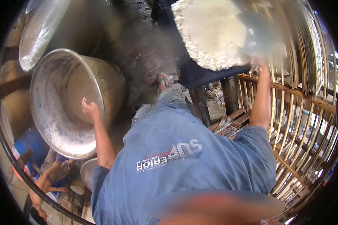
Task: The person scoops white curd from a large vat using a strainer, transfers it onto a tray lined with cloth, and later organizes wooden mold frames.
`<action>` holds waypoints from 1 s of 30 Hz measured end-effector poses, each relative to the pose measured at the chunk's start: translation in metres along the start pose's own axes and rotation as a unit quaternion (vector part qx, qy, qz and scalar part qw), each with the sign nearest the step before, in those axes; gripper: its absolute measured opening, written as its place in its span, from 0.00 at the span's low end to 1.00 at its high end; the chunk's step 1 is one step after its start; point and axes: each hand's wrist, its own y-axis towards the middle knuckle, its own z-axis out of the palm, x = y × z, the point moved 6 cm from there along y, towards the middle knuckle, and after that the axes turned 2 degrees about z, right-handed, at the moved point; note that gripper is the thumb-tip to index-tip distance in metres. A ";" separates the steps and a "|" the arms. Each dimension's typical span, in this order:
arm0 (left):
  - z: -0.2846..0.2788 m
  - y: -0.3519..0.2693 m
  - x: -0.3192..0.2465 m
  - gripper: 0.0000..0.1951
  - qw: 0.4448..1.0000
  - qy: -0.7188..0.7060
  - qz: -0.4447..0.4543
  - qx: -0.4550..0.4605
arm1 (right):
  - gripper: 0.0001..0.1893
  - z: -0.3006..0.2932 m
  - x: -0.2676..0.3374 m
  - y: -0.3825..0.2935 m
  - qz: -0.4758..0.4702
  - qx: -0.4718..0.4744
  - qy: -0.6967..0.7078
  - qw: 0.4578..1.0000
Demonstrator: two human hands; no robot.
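Observation:
My left hand [90, 109] is in front of the mouth of a large metal pot [93, 76], near its rim, with thumb and fingers apart and nothing held. Whether it touches the pot cannot be told. The pot has a pale, worn inside. At the upper right, my right hand [260, 67] grips the short handle [254, 71] of a round grey utensil [256, 35], blurred, perhaps a metal scoop. It overlaps the edge of a white crumbly mass [202, 57], whose middle looks smoother and blurred. Dark cloth [195, 76] lies under this mass.
Bamboo slats [293, 112] form a wall along my right. Another large metal vessel [43, 36] stands at the upper left. Below left are a blue container [33, 143], a smaller metal pot [88, 173] and another person's arm [43, 180]. My sandalled foot [163, 80] is on dark, wet-looking ground.

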 end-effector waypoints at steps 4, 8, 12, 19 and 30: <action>-0.027 -0.034 0.104 0.25 0.999 -0.018 -0.036 -0.014 | 0.05 -0.025 0.014 -0.013 -0.092 -0.190 -0.214 0.954; -0.026 -0.082 0.150 0.25 0.998 -0.046 -0.025 -0.041 | 0.10 -0.018 0.054 -0.028 -0.213 -0.298 -0.799 0.477; -0.033 -0.070 0.171 0.24 0.999 -0.038 0.027 0.020 | 0.20 -0.045 -0.004 -0.064 -0.078 -0.356 -0.127 0.923; -0.063 -0.044 0.151 0.24 0.982 0.156 -0.069 0.076 | 0.13 0.260 0.077 -0.238 -0.159 0.179 0.172 0.956; -0.098 -0.038 0.155 0.18 0.957 0.210 -0.189 0.071 | 0.09 0.741 -0.083 -0.204 -0.108 0.457 -0.435 0.768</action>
